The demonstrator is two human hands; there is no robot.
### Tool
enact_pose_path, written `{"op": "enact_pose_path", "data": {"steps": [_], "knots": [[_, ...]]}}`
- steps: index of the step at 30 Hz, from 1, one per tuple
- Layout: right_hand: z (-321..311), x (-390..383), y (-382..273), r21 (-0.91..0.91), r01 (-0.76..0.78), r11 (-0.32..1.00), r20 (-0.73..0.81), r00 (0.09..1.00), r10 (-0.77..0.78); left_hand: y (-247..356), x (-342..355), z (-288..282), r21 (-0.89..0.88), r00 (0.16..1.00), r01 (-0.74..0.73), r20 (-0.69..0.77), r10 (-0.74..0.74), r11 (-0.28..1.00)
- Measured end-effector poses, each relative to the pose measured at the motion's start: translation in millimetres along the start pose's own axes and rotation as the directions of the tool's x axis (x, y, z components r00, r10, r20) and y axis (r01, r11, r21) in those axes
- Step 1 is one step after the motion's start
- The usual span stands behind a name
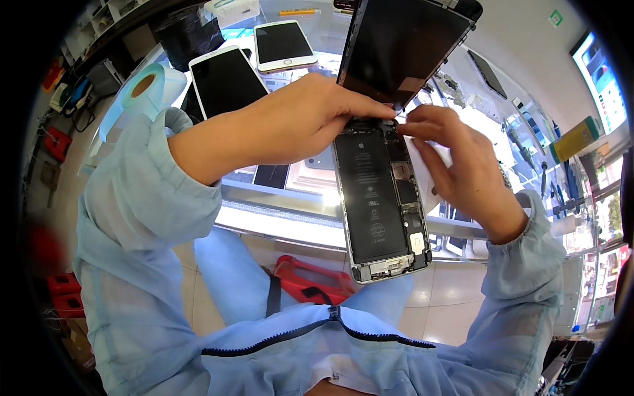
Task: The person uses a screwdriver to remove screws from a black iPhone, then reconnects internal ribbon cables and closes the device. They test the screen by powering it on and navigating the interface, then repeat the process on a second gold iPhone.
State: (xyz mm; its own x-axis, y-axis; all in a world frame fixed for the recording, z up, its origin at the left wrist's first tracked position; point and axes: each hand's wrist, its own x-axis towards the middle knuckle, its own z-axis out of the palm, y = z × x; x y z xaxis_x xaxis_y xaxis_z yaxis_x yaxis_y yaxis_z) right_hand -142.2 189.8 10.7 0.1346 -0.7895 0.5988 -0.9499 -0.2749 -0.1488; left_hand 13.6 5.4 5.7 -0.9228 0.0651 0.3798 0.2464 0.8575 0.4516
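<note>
An opened smartphone body [366, 198], dark battery exposed, tilts over the counter's front edge. Its detached-looking black screen [395, 46] stands raised above its top end; whether cables join them is hidden. My left hand [290, 115] reaches across from the left, fingers closed at the top end where screen and body meet; its fingertips are partly hidden. My right hand [462, 165] is at the body's upper right, index and middle fingers bent onto the top corner, thumb by the side edge. Both hands appear to grip the phone; any small part between the fingertips is too small to tell.
On the lit glass counter [284, 208] lie two white phones [224, 82] [281, 46], a label roll [135, 92], a black pouch [185, 39], and several tools and parts [528, 152] at right. A screen [598, 79] stands right. Red objects [310, 284] are below.
</note>
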Motion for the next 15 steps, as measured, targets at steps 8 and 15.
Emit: {"op": "enact_pose_path", "data": {"steps": [8, 15], "knots": [[0.5, 1.8, -3.0, 0.007, 0.033, 0.999, 0.081, 0.996, -0.034, 1.0, -2.5, 3.4, -0.001, 1.0, 0.025, 0.015, -0.025, 1.0], [-2.4, 6.9, -2.6, 0.027, -0.043, 0.999, 0.123, 0.992, 0.039, -2.0, -0.8, 3.8, 0.005, 1.0, -0.017, -0.012, 0.017, 1.0]]}}
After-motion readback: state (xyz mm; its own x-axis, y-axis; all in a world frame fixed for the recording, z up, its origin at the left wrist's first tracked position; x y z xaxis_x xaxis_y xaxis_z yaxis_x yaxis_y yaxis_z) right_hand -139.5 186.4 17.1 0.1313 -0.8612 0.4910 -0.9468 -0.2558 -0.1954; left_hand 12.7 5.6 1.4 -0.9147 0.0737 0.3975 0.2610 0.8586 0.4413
